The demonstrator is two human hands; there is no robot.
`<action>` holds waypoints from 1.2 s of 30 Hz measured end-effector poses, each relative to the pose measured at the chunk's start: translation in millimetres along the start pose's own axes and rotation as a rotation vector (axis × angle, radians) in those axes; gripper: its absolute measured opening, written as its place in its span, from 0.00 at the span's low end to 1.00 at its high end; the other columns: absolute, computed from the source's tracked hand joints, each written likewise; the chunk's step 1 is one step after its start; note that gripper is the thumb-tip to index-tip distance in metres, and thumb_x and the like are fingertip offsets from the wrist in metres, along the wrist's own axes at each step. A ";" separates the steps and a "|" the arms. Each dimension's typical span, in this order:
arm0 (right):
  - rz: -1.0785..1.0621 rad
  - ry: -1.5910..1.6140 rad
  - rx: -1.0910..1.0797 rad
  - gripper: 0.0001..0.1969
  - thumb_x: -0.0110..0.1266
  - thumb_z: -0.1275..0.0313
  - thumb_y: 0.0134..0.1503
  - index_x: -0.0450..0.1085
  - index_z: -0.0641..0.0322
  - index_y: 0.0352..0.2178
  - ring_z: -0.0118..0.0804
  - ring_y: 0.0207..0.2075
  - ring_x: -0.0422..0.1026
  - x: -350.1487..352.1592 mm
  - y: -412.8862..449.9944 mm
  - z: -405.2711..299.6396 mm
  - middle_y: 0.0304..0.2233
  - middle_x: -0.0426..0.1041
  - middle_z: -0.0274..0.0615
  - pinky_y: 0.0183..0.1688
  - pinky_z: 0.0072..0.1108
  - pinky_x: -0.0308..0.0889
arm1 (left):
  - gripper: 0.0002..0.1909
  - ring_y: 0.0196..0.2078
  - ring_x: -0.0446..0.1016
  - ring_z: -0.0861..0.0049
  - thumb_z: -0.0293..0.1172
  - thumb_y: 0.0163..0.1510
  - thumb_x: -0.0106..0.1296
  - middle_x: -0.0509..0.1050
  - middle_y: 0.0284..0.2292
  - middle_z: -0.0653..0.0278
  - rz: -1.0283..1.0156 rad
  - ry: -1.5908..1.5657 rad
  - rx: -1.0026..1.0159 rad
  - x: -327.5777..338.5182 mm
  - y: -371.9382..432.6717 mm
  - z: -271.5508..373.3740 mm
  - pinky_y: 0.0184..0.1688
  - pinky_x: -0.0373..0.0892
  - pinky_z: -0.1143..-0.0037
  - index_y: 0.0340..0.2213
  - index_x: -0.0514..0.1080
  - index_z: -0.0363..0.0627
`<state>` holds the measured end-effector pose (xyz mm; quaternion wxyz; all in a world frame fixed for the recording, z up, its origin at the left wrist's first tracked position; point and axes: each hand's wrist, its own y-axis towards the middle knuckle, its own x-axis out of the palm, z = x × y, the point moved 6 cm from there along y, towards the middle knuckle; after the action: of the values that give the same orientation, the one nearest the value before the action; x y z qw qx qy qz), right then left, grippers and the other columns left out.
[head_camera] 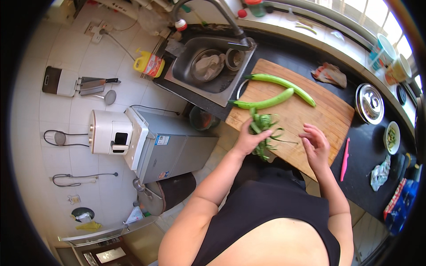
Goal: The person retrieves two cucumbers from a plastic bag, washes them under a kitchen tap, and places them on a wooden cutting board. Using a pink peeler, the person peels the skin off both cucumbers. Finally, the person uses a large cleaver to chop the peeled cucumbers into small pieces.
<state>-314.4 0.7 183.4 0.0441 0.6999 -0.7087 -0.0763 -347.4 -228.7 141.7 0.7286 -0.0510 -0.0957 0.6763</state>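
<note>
My left hand (249, 138) grips a bundle of green vegetable peelings (263, 128) at the near left edge of the wooden cutting board (327, 114). A thin strand trails from the bundle to the right. Over the board's near right part, my right hand (315, 143) is raised with its fingers curled and apart, holding nothing that I can see. Two long green gourds lie on the board beyond the peelings: a curved one (283, 84) at the back and another (266, 102) nearer. A pink-handled peeler or knife, its kind unclear (345, 159), rests on the dark counter to the right.
Left of the board is a steel sink (186, 65) with bowls and a cloth, under a faucet (229, 16). On the right counter are a crumpled cloth (329, 73), a steel lid (369, 103), a white bowl of food (392, 138) and a crumpled plastic bag (380, 173).
</note>
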 end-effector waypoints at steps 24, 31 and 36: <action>-0.294 -0.633 0.139 0.11 0.53 0.86 0.41 0.65 0.64 0.28 0.39 0.25 0.69 303.6 45.2 70.6 0.24 0.68 0.45 0.28 0.22 0.65 | 0.33 0.42 0.68 0.66 0.19 0.37 0.61 0.67 0.42 0.55 1.371 -0.168 -0.317 -647.5 134.0 -305.9 0.44 0.64 0.69 0.46 0.59 0.35; -0.296 -0.713 0.210 0.09 0.54 0.82 0.41 0.66 0.63 0.27 0.41 0.27 0.70 334.7 67.8 91.5 0.24 0.70 0.44 0.30 0.25 0.66 | 0.43 0.51 0.61 0.59 0.29 0.37 0.65 0.60 0.50 0.53 1.209 -0.245 -0.692 -652.7 183.8 -353.8 0.50 0.61 0.64 0.53 0.53 0.38; -0.319 -0.662 0.211 0.10 0.55 0.81 0.40 0.67 0.63 0.28 0.40 0.26 0.71 348.0 79.5 83.6 0.25 0.70 0.44 0.30 0.25 0.66 | 0.31 0.48 0.64 0.58 0.43 0.47 0.55 0.64 0.48 0.52 1.021 -0.406 -0.696 -682.9 186.3 -401.8 0.47 0.62 0.61 0.49 0.60 0.39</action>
<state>-412.7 -342.4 99.2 -0.2718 0.7395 -0.5709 -0.2309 -491.2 -871.3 -336.8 0.2241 -0.1944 -0.4087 0.8631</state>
